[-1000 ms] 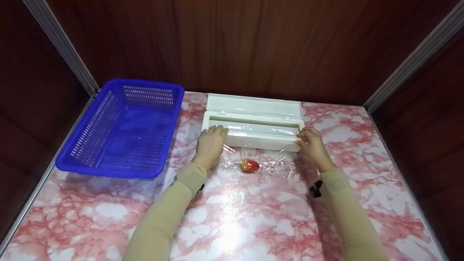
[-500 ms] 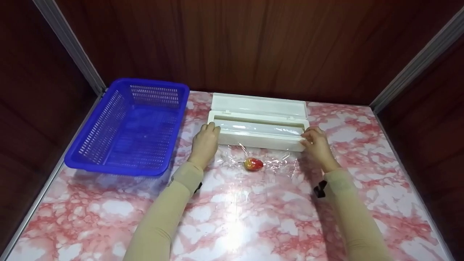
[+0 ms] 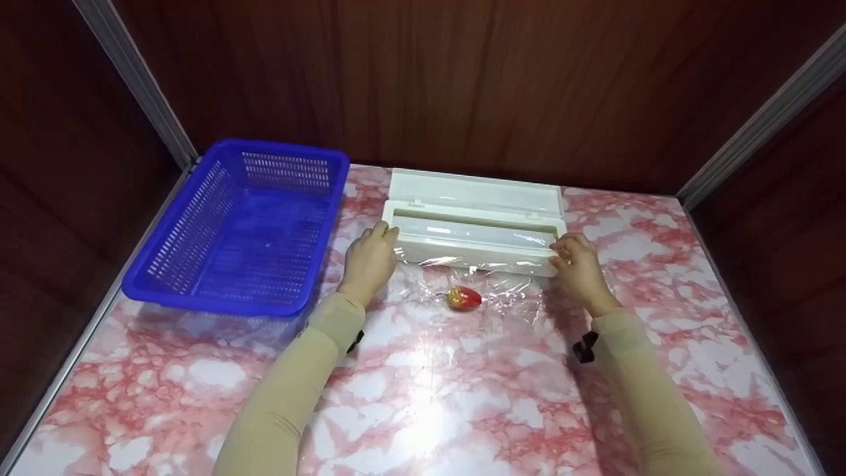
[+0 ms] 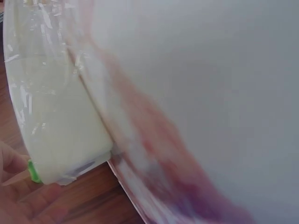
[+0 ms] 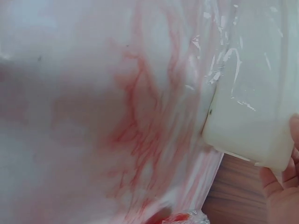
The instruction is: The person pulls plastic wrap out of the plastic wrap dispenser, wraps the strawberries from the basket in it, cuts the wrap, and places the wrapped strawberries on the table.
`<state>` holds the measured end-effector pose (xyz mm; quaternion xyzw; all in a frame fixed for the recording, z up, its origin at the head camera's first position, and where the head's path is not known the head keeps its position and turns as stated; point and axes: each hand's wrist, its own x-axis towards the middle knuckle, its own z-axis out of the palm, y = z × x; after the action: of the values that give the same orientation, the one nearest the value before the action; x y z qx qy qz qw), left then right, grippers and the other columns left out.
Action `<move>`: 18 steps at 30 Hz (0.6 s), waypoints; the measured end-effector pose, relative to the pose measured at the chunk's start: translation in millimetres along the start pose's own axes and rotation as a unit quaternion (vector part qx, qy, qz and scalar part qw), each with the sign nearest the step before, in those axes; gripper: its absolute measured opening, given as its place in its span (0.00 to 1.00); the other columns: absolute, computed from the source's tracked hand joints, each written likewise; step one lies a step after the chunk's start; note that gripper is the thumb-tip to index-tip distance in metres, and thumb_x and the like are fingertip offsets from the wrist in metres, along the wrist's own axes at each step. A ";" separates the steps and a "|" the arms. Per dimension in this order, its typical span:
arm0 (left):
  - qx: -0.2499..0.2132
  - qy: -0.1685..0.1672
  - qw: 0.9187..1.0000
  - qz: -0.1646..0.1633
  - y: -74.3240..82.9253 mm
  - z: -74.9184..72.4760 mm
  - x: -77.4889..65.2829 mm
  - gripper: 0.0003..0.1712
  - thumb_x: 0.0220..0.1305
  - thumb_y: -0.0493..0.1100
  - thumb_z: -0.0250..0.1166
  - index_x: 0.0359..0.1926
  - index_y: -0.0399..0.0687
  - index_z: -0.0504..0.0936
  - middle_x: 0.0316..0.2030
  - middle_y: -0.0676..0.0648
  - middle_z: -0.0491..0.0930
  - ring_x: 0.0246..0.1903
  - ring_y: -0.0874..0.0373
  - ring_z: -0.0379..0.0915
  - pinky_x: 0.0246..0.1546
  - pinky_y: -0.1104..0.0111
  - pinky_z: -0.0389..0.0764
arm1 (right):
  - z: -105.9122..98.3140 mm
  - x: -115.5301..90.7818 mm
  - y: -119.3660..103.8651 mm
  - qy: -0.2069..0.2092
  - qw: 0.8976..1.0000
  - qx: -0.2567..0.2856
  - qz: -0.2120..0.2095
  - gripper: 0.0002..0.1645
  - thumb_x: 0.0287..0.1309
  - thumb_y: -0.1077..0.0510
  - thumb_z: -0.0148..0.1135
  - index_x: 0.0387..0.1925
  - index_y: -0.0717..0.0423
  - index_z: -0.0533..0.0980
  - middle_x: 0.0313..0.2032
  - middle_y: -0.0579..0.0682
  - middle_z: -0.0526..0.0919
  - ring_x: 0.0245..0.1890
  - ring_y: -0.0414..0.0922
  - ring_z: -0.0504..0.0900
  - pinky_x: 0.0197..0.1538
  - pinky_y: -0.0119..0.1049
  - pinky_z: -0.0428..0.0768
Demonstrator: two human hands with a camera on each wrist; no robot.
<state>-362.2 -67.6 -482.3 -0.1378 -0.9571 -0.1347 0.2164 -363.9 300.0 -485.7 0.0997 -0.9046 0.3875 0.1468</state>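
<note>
A white plastic wrap dispenser (image 3: 476,252) stands near the back of the table with its lid (image 3: 476,190) flipped back and a roll of film (image 3: 472,231) inside. My left hand (image 3: 370,262) is at its left end, pinching a small green slide cutter (image 4: 33,171). At the right end my right hand (image 3: 580,272) grips the dispenser's corner, thumb above and fingers below in the right wrist view. Clear plastic wrap (image 3: 512,294) hangs over the front wall onto the table. On that film sits a small red-and-yellow fruit (image 3: 464,298); whether film covers it I cannot tell.
To the left is a blue plastic basket (image 3: 264,248) with slotted walls and nothing inside. Dark wood-grain panels (image 3: 423,86) enclose the back and sides of the red-and-white marbled table (image 3: 423,396).
My left hand has slid left with the slide cutter, from over the dispenser's front edge to its left end. The right hand keeps its hold. The head view has shifted slightly.
</note>
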 end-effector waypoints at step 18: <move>-0.076 -0.183 0.963 0.184 72.4 -4.5 -2.8 0.18 0.55 0.41 0.56 0.49 0.50 0.74 0.50 0.49 0.71 0.51 0.56 0.67 0.53 0.65 0.71 | -6.6 -1.6 -7.3 -0.014 0.998 0.059 0.033 0.14 0.45 0.72 0.57 0.38 0.72 0.72 0.45 0.62 0.69 0.44 0.47 0.69 0.50 0.28 0.74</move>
<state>-334.8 -2.5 -465.3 -0.3496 -0.9256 -0.1372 0.0474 -359.0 300.0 -477.0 0.0842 -0.8848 0.4435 0.1151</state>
